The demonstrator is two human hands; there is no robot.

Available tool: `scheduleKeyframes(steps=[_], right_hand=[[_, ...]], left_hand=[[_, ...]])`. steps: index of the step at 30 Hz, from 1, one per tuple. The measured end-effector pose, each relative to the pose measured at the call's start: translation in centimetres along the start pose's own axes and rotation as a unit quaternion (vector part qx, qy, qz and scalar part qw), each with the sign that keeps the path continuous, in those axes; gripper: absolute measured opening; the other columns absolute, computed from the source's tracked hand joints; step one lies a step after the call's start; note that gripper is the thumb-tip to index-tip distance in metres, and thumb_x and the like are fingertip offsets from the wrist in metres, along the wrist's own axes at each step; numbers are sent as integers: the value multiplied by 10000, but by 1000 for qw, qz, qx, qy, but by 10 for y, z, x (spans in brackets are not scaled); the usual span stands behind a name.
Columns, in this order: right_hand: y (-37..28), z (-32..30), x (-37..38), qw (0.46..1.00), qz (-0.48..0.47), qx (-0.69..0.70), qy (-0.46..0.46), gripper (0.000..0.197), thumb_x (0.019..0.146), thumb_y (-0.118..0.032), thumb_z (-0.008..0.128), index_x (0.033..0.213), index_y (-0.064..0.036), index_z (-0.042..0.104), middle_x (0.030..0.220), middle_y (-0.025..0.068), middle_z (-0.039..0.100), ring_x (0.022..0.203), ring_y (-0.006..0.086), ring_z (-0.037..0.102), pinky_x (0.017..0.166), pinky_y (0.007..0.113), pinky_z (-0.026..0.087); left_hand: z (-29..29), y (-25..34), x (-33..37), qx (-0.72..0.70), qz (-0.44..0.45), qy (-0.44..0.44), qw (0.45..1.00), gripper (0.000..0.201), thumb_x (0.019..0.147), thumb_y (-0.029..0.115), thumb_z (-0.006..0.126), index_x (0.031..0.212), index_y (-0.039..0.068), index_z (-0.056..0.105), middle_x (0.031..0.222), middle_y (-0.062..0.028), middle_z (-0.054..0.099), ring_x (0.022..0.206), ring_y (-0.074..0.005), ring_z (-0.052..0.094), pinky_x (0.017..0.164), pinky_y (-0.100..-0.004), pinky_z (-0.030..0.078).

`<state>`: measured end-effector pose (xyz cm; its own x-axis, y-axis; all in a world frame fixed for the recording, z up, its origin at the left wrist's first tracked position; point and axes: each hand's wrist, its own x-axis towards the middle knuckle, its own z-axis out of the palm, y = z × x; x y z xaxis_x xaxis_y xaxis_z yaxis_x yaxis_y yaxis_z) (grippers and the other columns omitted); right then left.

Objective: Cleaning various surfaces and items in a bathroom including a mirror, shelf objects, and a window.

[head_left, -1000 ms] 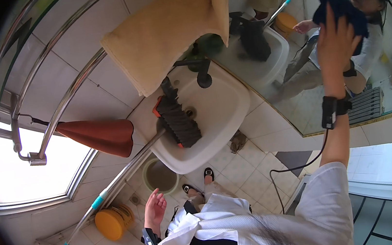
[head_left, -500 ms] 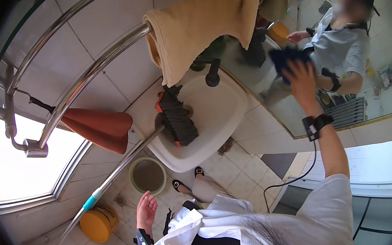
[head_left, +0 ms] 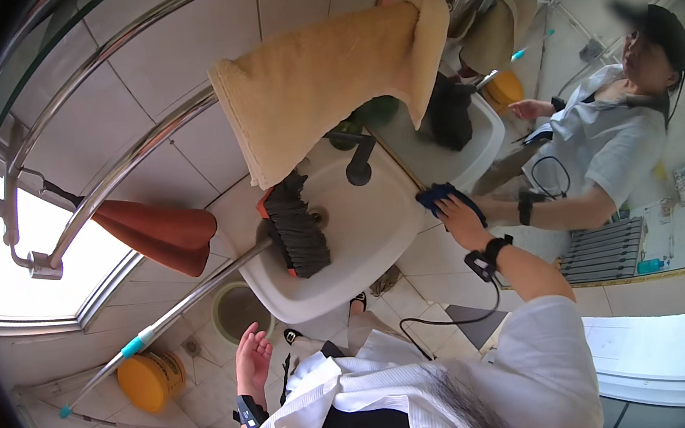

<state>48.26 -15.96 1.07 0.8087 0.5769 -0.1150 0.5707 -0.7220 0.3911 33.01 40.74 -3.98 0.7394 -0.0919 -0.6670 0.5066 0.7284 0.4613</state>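
My right hand (head_left: 465, 224) presses a dark blue cloth (head_left: 436, 195) against the lower left edge of a wall mirror (head_left: 680, 245), its fingers laid over the cloth. The mirror reflects my arm and the cloth. My left hand (head_left: 253, 360) hangs in the air near my body, holding nothing, its fingers loosely bent and apart. Between the hands and the wall is a white washbasin (head_left: 370, 232) with a dark tap (head_left: 359, 167). A mop head with grey strips (head_left: 300, 232) lies in the basin, its pole slanting down to the left.
A tan towel (head_left: 327, 87) drapes over a chrome rail (head_left: 139, 158) above the basin. A reddish-brown cloth (head_left: 158, 232) hangs beside the window (head_left: 25, 278). On the floor stand a pale bucket (head_left: 240, 308) and a yellow bucket (head_left: 149, 381). The mop's pole (head_left: 199, 296) crosses the left side.
My right hand has carried the cloth down and left across the mirror, from its middle to the lower left edge beside the basin. My left hand stays nearly still. The view has shifted slightly.
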Motion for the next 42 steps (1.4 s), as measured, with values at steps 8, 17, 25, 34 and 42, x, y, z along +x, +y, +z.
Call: scheduleKeyframes(steps=[8,17,25,34,42], right_hand=[[115,-306,65,895,293,-162,294,534,719,-106,620,1247,-102,546,1444,90,371,1331,279,336,1067,499,263],[61,-19,103,994,55,58,70,470,834,-79,442,1282,61,468,1338,174,471,1274,292,401,1120,382,252],[48,-75,128,975,-62,-114,-182,219,723,-147,563,872,-71,704,1010,89,640,948,232,601,980,414,363],[74,-45,240,988,-28,-145,43,405,822,-165,472,1190,-25,567,1221,130,556,1213,249,462,1112,377,228],[40,-14,105,959,-116,-98,-240,433,830,-246,482,1183,-29,608,1404,112,438,1331,201,348,1152,386,110]], left_hand=[[13,-23,24,3,-24,-28,999,349,949,161,507,1270,37,454,961,-59,640,829,-140,610,774,-275,517],[22,-16,23,-15,-6,-21,1000,365,947,168,516,1288,50,454,955,-49,643,833,-132,610,773,-268,516],[-28,-37,-15,-66,46,85,993,357,947,171,512,1285,63,474,973,-47,634,832,-122,607,749,-253,516],[-9,-64,-15,-92,53,90,990,384,932,199,546,1293,88,472,965,-36,634,832,-118,603,765,-255,514],[-19,-58,-10,-92,53,87,991,374,931,194,539,1285,88,476,963,-37,636,836,-119,606,767,-256,511]])
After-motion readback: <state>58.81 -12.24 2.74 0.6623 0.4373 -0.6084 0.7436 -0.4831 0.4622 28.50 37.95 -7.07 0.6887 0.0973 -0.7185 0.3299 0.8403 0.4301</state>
